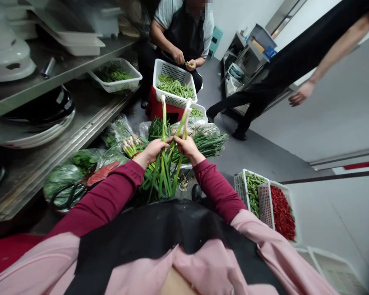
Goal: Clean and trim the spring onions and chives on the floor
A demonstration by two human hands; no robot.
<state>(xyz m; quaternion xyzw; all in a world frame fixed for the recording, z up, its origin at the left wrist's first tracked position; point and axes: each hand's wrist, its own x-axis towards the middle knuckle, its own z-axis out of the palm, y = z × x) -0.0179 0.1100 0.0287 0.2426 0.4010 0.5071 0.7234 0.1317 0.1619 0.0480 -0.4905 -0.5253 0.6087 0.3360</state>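
Note:
In the head view both my hands are raised in front of my apron, close together with fingertips nearly touching. My left hand (153, 152) is closed around a green onion (164, 116), its white root end pointing up. My right hand (187, 148) grips other green onions (184, 121), likewise root end up. Their long green leaves (163, 176) hang down between my forearms. Just beyond my left hand lies a bundle of white-ended stalks (130, 145) with a red tie. Past my right hand spreads a pile of thin green stalks (210, 142).
A co-worker (184, 32) sits opposite, behind a white basket of green pods (175, 86). Another person (264, 78) stands at right. Baskets of green peppers (252, 192) and red chillies (282, 213) stand right. Scissors (69, 194) lie left on bagged greens, beside a metal shelf (89, 143).

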